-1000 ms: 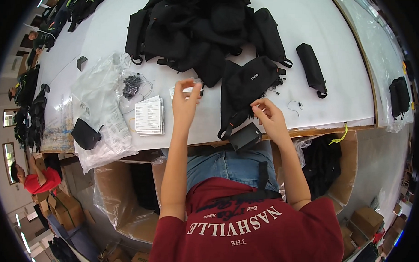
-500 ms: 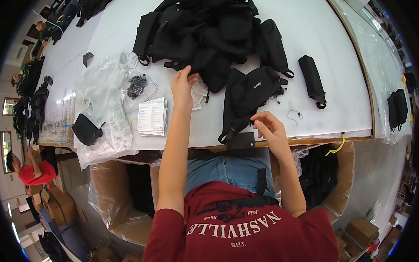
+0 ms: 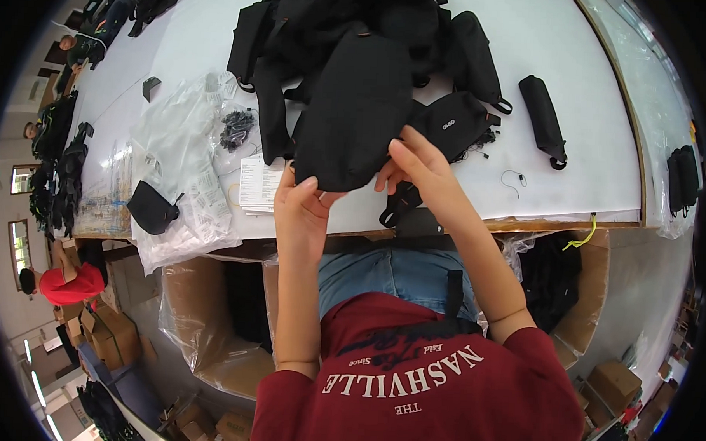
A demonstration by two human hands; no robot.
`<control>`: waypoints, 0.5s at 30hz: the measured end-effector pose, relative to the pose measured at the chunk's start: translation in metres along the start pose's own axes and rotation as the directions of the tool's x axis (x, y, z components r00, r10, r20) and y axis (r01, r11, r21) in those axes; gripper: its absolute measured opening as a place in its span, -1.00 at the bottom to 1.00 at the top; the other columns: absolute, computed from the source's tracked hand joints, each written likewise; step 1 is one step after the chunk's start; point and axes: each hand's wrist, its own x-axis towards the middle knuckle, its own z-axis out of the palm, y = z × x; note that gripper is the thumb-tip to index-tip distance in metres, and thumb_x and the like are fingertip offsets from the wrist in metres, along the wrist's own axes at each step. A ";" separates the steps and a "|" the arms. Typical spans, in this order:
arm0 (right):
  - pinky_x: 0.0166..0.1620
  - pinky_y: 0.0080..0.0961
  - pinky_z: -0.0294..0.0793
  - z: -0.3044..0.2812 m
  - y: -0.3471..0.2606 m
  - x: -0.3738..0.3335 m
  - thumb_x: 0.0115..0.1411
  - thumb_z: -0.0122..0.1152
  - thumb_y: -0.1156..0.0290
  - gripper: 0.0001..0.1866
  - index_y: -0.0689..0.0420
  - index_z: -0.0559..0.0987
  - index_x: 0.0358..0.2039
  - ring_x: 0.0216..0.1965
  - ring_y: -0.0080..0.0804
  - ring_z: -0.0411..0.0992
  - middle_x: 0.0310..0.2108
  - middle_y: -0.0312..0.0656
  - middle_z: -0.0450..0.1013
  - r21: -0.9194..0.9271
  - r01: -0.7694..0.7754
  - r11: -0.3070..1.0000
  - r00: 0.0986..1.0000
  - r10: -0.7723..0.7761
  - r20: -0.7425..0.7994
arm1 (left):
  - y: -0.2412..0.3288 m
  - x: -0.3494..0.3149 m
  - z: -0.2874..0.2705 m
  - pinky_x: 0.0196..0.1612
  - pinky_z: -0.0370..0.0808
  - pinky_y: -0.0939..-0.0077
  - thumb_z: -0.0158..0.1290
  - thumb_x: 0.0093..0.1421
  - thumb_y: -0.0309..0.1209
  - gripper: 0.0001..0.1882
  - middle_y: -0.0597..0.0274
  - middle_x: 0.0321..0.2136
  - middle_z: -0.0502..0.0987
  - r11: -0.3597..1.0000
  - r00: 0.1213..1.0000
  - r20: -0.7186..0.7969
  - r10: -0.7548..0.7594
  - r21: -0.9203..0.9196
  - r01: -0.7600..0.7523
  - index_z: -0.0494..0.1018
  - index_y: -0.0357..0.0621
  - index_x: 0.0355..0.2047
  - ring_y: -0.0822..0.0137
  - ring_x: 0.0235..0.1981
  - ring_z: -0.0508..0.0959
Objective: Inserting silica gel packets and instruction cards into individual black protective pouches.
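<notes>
A black fabric pouch (image 3: pixel 357 104), long and rounded at its near end, is stretched out before me over the near side of a heap of black pouches (image 3: pixel 321 17). My left hand (image 3: pixel 300 207) grips its near left edge, thumb on top. At its near right edge my right hand (image 3: pixel 421 172) pinches the fabric between thumb and fingers. Partly behind the right hand lies another black pouch (image 3: pixel 450 124) with a small white print and a strap loop. A dark flat card (image 3: pixel 424 223) rests at the table edge, partly hidden.
Left of my hands are a stack of white printed cards (image 3: pixel 255 184), small black tag strings (image 3: pixel 238 127), crumpled clear plastic bags (image 3: pixel 184 145) and a small black pouch (image 3: pixel 153 208). A narrow black pouch (image 3: pixel 542 114) lies right. Open cardboard boxes (image 3: pixel 202 316) stand below the table edge.
My left hand has come back from the heap with a black pouch, drawn nearer to me. My right hand has left the printed pouch and moved up onto this one.
</notes>
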 end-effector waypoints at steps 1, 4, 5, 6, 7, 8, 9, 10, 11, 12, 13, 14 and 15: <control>-0.41 -0.65 0.39 0.002 -0.004 0.000 0.30 0.06 0.19 -0.49 0.31 0.32 0.10 -0.45 -0.53 0.44 -0.32 -0.16 0.48 0.009 -0.010 1.000 1.000 0.010 0.001 | 0.001 -0.006 -0.002 -0.11 0.58 0.41 -0.08 0.14 -0.49 -0.68 0.08 -0.17 0.52 0.998 0.997 0.035 -0.066 0.002 0.066 0.34 -0.31 -0.08 0.28 -0.19 0.58; -0.36 -0.61 0.43 0.005 -0.019 -0.003 0.26 0.10 0.32 -0.68 0.26 0.41 -0.08 -0.35 -0.51 0.48 -0.28 -0.16 0.48 -0.002 -0.045 0.999 0.999 0.045 0.012 | 0.005 -0.017 -0.001 -0.10 0.53 0.44 -0.03 0.18 -0.51 -0.70 0.11 -0.15 0.51 0.986 0.986 0.101 -0.132 0.116 0.120 0.32 -0.31 -0.07 0.33 -0.20 0.57; -0.36 -0.61 0.43 0.007 -0.014 -0.003 0.26 0.10 0.32 -0.68 0.26 0.41 -0.08 -0.35 -0.51 0.48 -0.28 -0.16 0.48 0.003 -0.054 0.999 0.999 0.054 0.009 | 0.005 -0.022 0.001 -0.07 0.49 0.47 -0.01 0.19 -0.52 -0.70 0.12 -0.14 0.50 0.961 0.985 0.087 -0.147 0.250 0.122 0.32 -0.32 -0.06 0.35 -0.18 0.56; -0.35 -0.60 0.45 0.008 -0.010 -0.002 0.22 0.14 0.37 -0.70 0.26 0.42 -0.09 -0.33 -0.51 0.49 -0.26 -0.17 0.49 0.041 -0.015 0.999 0.994 0.019 -0.104 | 0.003 -0.025 0.004 0.02 0.38 0.44 0.03 0.20 -0.53 -0.72 0.11 -0.10 0.47 0.837 0.997 -0.071 0.040 0.547 0.006 0.32 -0.33 -0.09 0.33 -0.04 0.48; -0.34 -0.59 0.47 0.008 -0.005 -0.001 0.19 0.19 0.42 -0.71 0.25 0.44 -0.10 -0.32 -0.51 0.49 -0.24 -0.18 0.49 0.072 0.029 0.997 0.976 -0.013 -0.216 | -0.002 -0.024 0.010 0.15 0.22 0.37 0.07 0.19 -0.48 -0.60 0.00 0.03 0.39 0.507 0.885 -0.004 0.465 0.821 -0.263 0.30 -0.30 0.02 0.25 0.12 0.35; -0.30 -0.60 0.50 0.004 -0.001 -0.002 0.15 0.22 0.46 -0.69 0.25 0.46 -0.10 -0.31 -0.50 0.51 -0.19 -0.17 0.49 0.125 -0.012 0.992 0.963 0.045 -0.267 | -0.008 -0.029 0.020 0.20 0.14 0.29 0.05 0.20 -0.43 -0.54 -0.08 0.10 0.32 0.332 0.747 0.174 0.641 0.815 -0.475 0.26 -0.28 0.10 0.17 0.18 0.29; -0.30 -0.60 0.50 0.008 0.000 -0.002 0.15 0.22 0.46 -0.69 0.25 0.46 -0.10 -0.31 -0.50 0.51 -0.19 -0.17 0.49 0.123 -0.013 0.992 0.963 0.046 -0.264 | -0.006 -0.035 0.034 0.25 0.06 0.22 0.04 0.21 -0.38 -0.47 -0.15 0.16 0.25 0.111 0.544 0.342 0.766 0.763 -0.636 0.23 -0.26 0.17 0.09 0.23 0.23; -0.34 -0.62 0.50 0.017 -0.002 -0.003 0.15 0.22 0.45 -0.69 0.26 0.46 -0.10 -0.33 -0.51 0.51 -0.20 -0.18 0.50 0.201 0.001 0.979 0.952 0.060 -0.299 | -0.036 -0.051 -0.039 0.32 -0.13 0.06 -0.09 0.26 -0.20 -0.38 -0.16 0.30 0.03 -0.403 0.661 0.616 0.429 0.785 -0.470 0.11 -0.21 0.27 0.07 0.35 0.02; -0.39 -0.64 0.49 0.017 0.001 -0.008 0.16 0.22 0.44 -0.69 0.27 0.46 -0.11 -0.34 -0.52 0.51 -0.21 -0.19 0.50 0.276 0.009 0.961 0.936 0.089 -0.341 | -0.029 -0.040 -0.039 0.32 -0.13 0.06 -0.09 0.26 -0.20 -0.38 -0.16 0.30 0.03 -0.397 0.666 0.608 0.433 0.791 -0.465 0.11 -0.21 0.27 0.07 0.35 0.02; -0.51 -0.67 0.44 0.009 0.010 -0.009 0.15 0.23 0.43 -0.69 0.23 0.46 -0.11 -0.37 -0.54 0.52 -0.23 -0.22 0.51 0.184 0.034 0.982 0.909 0.046 -0.414 | -0.018 -0.016 -0.028 0.33 -0.23 0.05 -0.18 0.31 -0.24 -0.39 -0.09 0.32 0.00 -0.338 0.820 0.496 0.285 0.852 -0.399 0.02 -0.23 0.30 0.09 0.37 -0.06; -0.51 -0.67 0.44 0.004 0.010 -0.010 0.15 0.23 0.43 -0.69 0.23 0.46 -0.11 -0.37 -0.54 0.52 -0.23 -0.22 0.51 0.180 0.042 0.983 0.906 0.038 -0.421 | -0.008 0.005 -0.026 0.34 -0.34 0.04 -0.26 0.35 -0.29 -0.40 -0.02 0.34 -0.03 -0.295 0.921 0.373 0.112 0.898 -0.328 -0.08 -0.26 0.32 0.11 0.39 -0.15; -0.54 -0.67 0.42 -0.004 0.007 -0.011 0.15 0.23 0.41 -0.70 0.21 0.45 -0.11 -0.39 -0.55 0.51 -0.24 -0.24 0.50 0.149 0.092 0.985 0.891 -0.015 -0.455 | 0.000 0.015 -0.033 0.34 -0.38 0.07 -0.37 0.39 -0.34 -0.46 -0.04 0.34 -0.05 -0.203 0.885 0.309 0.347 0.947 -0.251 -0.10 -0.25 0.33 0.09 0.39 -0.16; -0.58 -0.67 0.40 -0.002 0.005 -0.019 0.15 0.22 0.40 -0.70 0.19 0.45 -0.12 -0.40 -0.56 0.50 -0.25 -0.27 0.50 0.129 0.122 0.984 0.878 -0.047 -0.476 | 0.014 0.003 -0.025 0.34 -0.38 0.08 -0.37 0.40 -0.24 -0.42 -0.04 0.35 -0.07 -0.251 0.753 0.350 0.558 0.935 -0.249 -0.13 -0.24 0.34 0.09 0.39 -0.16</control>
